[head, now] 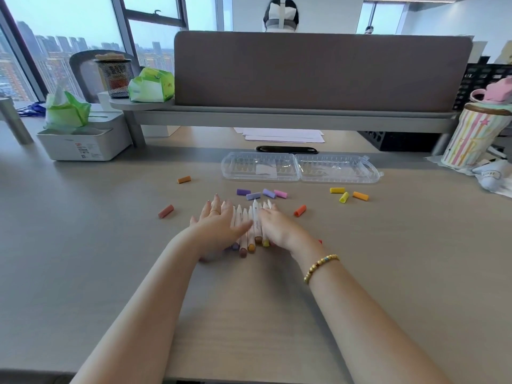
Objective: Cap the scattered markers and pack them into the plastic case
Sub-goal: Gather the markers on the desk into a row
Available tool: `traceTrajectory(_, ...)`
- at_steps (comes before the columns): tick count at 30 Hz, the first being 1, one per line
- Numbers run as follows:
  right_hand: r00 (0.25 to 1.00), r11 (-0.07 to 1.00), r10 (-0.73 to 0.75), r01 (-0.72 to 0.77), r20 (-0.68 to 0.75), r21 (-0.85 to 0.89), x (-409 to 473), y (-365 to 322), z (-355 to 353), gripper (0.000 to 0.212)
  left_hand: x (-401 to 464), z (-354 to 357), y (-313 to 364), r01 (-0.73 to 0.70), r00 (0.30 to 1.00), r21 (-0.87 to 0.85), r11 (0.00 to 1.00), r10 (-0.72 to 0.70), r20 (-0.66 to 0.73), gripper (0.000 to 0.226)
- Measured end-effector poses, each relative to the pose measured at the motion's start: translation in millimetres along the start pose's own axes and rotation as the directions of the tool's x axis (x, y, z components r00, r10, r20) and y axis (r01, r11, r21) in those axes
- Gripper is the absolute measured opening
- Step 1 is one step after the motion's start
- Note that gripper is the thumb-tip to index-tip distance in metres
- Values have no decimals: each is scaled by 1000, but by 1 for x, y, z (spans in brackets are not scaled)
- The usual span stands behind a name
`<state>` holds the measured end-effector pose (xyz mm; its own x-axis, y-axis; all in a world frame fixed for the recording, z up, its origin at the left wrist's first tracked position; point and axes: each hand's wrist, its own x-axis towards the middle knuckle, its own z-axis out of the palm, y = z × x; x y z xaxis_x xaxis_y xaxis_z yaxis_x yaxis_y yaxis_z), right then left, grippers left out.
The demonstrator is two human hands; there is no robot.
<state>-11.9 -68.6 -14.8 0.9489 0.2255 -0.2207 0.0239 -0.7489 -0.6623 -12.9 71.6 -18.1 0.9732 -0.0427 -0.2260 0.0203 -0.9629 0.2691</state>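
Several uncapped white markers [250, 228] lie side by side in a row on the desk, tips pointing away from me. My left hand [217, 221] rests flat on the row's left side with straight fingers. My right hand [278, 227] presses against the row's right side, fingers straight. Loose caps are scattered beyond: purple and pink caps [261, 193], yellow and orange caps [347, 195], an orange-red cap [300, 210], a brownish-red cap [166, 211] and an orange cap [184, 179]. The clear plastic case [300, 167] lies open and empty behind them.
A black phone [286, 149] and papers [282, 134] lie under the monitor shelf [277, 113]. A white tissue box [83, 142] stands at the left, a striped cup [471, 139] at the right. A person sits behind the divider [321, 70].
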Motion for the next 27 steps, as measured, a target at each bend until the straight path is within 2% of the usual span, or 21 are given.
traceTrajectory(3, 990, 989, -138, 139, 28, -55, -8, 6, -11, 48, -10, -7, 1, -111, 989, 61, 992, 104, 110, 104)
traceTrajectory(6, 992, 994, -112, 112, 65, 10, -13, 7, -19, 50, -9, -5, -6, -162, 978, 186, 969, 133, 158, 116)
traceTrajectory(8, 990, 996, -66, 73, 123, -51, -13, 6, -28, 56, -6, -2, -8, -165, 981, 190, 968, 141, 135, 116)
traceTrajectory(9, 984, 986, -51, 76, 169, -146, -15, 8, -33, 64, -5, 0, -8, -167, 981, 180, 970, 145, 126, 114)
traceTrajectory(11, 970, 934, -94, 165, 226, -318, -19, 13, -35, 85, -2, 0, -8, -177, 980, 169, 970, 159, 115, 109)
traceTrajectory(13, 960, 903, -120, 212, 253, -375, -20, 16, -33, 94, -1, 0, -10, -194, 979, 162, 968, 179, 103, 105)
traceTrajectory(20, 961, 881, -112, 214, 254, -422, -13, 17, -18, 81, -1, 0, -12, -216, 976, 159, 963, 212, 44, 94)
traceTrajectory(22, 967, 890, -148, 221, 205, -399, -13, 15, -20, 79, -2, -3, -12, -214, 976, 45, 976, 215, -26, 87)
traceTrajectory(24, 970, 906, -213, 241, 117, -348, -14, 15, -31, 69, 0, -8, -19, -196, 963, -156, 968, 160, -216, 72)
traceTrajectory(25, 969, 913, -236, 248, 77, -325, -15, 17, -37, 64, 1, -11, -26, -179, 940, -203, 963, 106, -326, 63)
traceTrajectory(27, 975, 920, -221, 221, 39, -325, -18, 26, -50, 61, 4, -15, -45, -99, 876, -185, 978, -3, -482, 49)
